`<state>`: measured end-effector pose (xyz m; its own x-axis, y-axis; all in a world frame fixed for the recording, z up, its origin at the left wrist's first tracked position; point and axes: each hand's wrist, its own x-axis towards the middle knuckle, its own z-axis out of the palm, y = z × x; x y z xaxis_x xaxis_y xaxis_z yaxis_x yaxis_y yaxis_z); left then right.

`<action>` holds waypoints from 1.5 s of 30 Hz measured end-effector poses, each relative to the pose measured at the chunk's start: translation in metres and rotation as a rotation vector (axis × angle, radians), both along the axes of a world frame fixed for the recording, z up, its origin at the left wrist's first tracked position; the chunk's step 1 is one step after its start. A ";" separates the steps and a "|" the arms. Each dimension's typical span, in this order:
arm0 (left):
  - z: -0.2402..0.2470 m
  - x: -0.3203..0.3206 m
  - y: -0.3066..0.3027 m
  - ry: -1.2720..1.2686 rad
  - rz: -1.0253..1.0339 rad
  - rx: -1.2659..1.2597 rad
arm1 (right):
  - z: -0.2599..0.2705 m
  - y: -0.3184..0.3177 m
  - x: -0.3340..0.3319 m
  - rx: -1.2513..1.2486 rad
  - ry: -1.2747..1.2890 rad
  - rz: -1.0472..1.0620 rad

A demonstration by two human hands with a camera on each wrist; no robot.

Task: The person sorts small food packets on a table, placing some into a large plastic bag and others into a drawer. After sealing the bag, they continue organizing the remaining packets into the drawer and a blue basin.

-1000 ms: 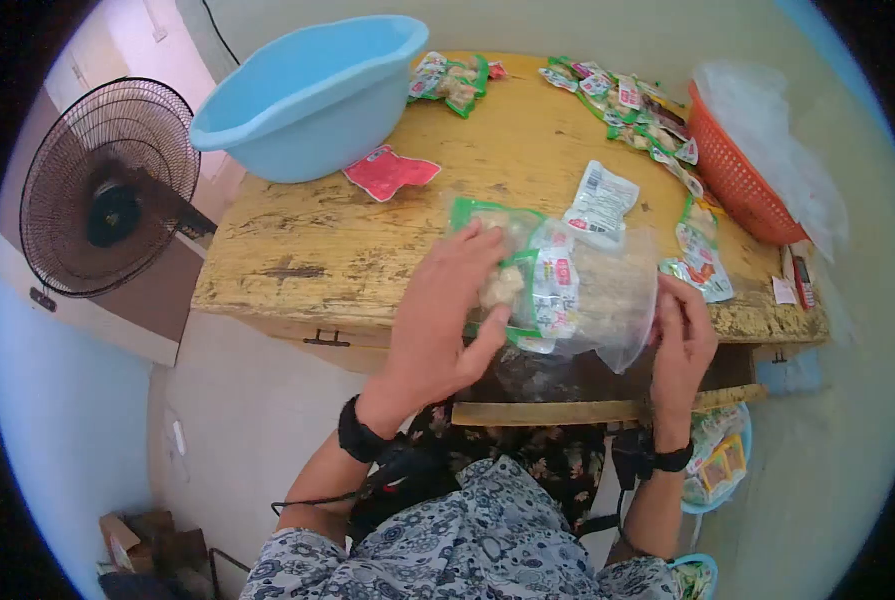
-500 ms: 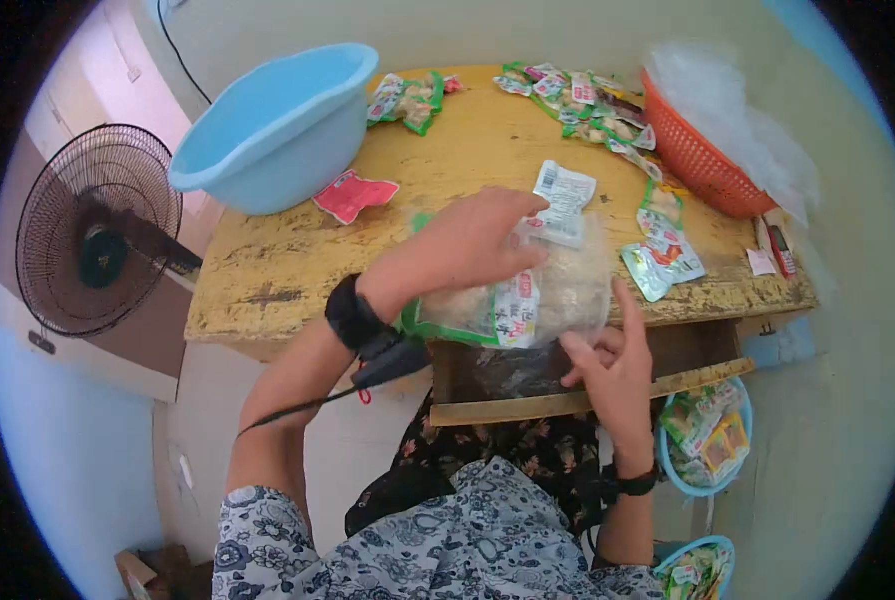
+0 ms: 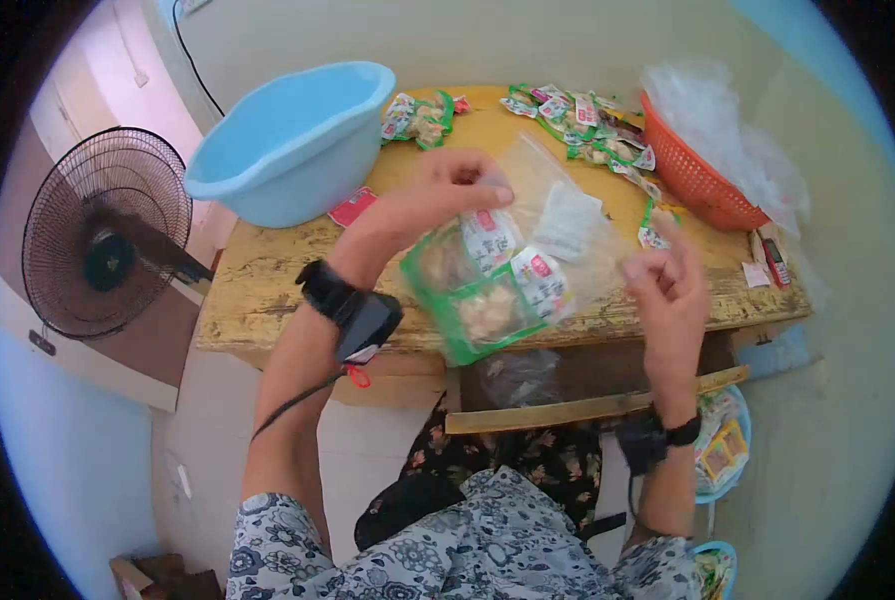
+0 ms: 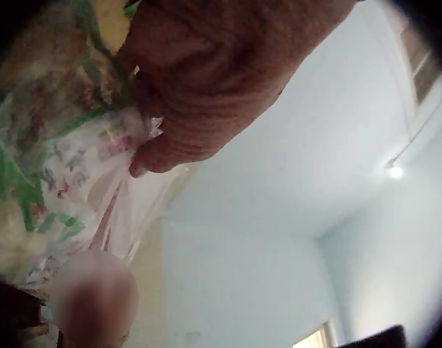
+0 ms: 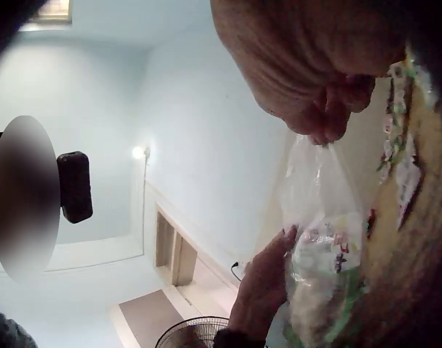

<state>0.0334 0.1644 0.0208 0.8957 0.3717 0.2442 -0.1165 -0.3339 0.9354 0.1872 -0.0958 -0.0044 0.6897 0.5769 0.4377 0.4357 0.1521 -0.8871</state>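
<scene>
So that sagging is prob. limited, bag [image 3: 525,250] is pinched by L hand [image 3: 432,200] & R hand [image 3: 673,300] at opp. sides, above table [image 3: 267,285].

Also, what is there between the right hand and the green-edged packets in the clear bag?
Only clear plastic of the bag, from the pinching right hand down to the green-edged packets; the right wrist view shows it.

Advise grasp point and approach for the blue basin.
Probably best to take the blue basin by its near rim, from above, fingers inside, thumb outside: it sits mouth-up on the desk, and its wall flares out to an exposed lip.
</scene>
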 end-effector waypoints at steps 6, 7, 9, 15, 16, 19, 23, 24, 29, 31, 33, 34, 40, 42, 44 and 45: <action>0.053 -0.073 -0.027 -0.211 0.245 0.000 | 0.073 0.044 -0.009 0.289 -0.144 0.080; 0.055 -0.082 -0.033 -0.242 0.273 0.003 | 0.082 0.049 -0.012 0.336 -0.175 0.092; 0.054 -0.094 -0.043 -0.309 0.332 0.008 | 0.094 0.057 -0.017 0.378 -0.246 0.088; 0.027 -0.098 -0.038 -0.318 0.390 -0.040 | 0.085 0.077 -0.014 0.219 -0.385 0.067; 0.024 -0.099 -0.036 -0.299 0.397 -0.042 | 0.082 0.078 -0.009 0.206 -0.373 0.083; 0.029 -0.098 -0.035 -0.303 0.447 0.003 | 0.086 0.076 -0.009 0.195 -0.341 0.118; 0.044 -0.087 -0.046 -0.407 0.494 -0.023 | 0.085 0.073 -0.006 0.204 -0.317 0.154; 0.045 -0.089 -0.044 -0.374 0.501 0.009 | 0.086 0.073 -0.005 0.201 -0.284 0.182; 0.041 -0.092 -0.038 -0.391 0.452 0.004 | 0.084 0.067 0.000 0.000 -0.155 0.316; 0.042 -0.091 -0.038 -0.424 0.462 0.035 | 0.085 0.064 0.002 -0.039 -0.106 0.365; 0.046 -0.090 -0.038 -0.445 0.472 0.046 | 0.087 0.066 0.005 -0.035 -0.084 0.382; 0.049 -0.091 -0.038 -0.450 0.477 0.044 | 0.088 0.068 0.006 -0.011 -0.085 0.377; 0.058 -0.095 -0.039 -0.435 0.523 0.060 | 0.089 0.077 0.000 0.178 -0.058 0.360; 0.051 -0.098 -0.036 -0.410 0.530 0.050 | 0.086 0.076 -0.002 0.177 -0.051 0.362; 0.046 -0.098 -0.034 -0.444 0.504 0.048 | 0.084 0.073 -0.005 0.168 -0.034 0.377; 0.048 -0.098 -0.032 -0.464 0.506 0.068 | 0.085 0.072 -0.005 0.191 -0.027 0.386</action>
